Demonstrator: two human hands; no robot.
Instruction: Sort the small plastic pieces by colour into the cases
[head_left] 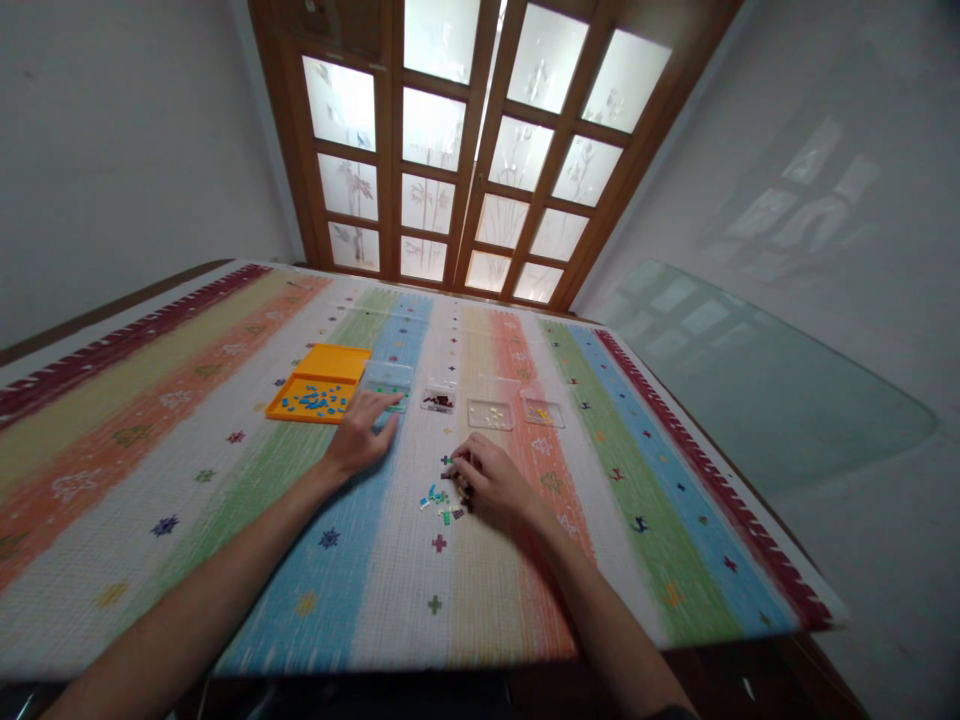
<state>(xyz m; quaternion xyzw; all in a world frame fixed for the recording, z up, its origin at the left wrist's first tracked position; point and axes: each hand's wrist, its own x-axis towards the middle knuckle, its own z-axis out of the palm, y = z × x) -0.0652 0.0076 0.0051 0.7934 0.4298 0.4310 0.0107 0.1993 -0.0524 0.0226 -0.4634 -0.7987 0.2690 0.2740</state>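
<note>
My left hand [361, 432] reaches forward over the striped cloth, fingers stretched toward a clear plastic box [388, 381] holding small green pieces; the fingertips touch or hover at its near edge. My right hand [489, 480] rests curled on the cloth beside a small heap of tiny coloured pieces [442, 497], fingertips pinched at the heap. What the fingers hold is too small to make out.
An orange tray [319, 384] with blue pieces lies left of the clear box. Three more small clear boxes [491, 412] stand in a row to the right. The cloth-covered table [187, 480] ends at a glass sheet [750, 390] on the right.
</note>
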